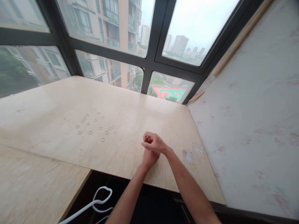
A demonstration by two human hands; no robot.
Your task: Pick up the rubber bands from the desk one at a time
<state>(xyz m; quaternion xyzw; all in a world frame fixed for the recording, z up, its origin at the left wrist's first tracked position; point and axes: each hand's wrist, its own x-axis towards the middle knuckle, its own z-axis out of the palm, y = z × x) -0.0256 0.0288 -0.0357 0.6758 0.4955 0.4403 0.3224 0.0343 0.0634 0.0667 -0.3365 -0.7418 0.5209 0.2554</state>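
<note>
My right hand [155, 143] is over my left hand [150, 158], and the two touch above the front part of the stone-look countertop [130, 149]. The right fingers curl in toward the thumb, so that hand is closed. Whatever it holds, if anything, is hidden or too small to make out. Most of the left hand lies behind the right one, and its fingers are hidden. Off to the left, several thin round rings [101, 128] are scattered flat on the countertop, apart from both hands. Their material cannot be told.
Small clear plastic packets [189, 156] lie right of my hands, near the papered wall [247, 124]. A dark-framed window [151, 46] stands behind the countertop. Below its front edge at left hangs a looped white cable [93, 203]. A thin dark mark [21, 110] is at far left.
</note>
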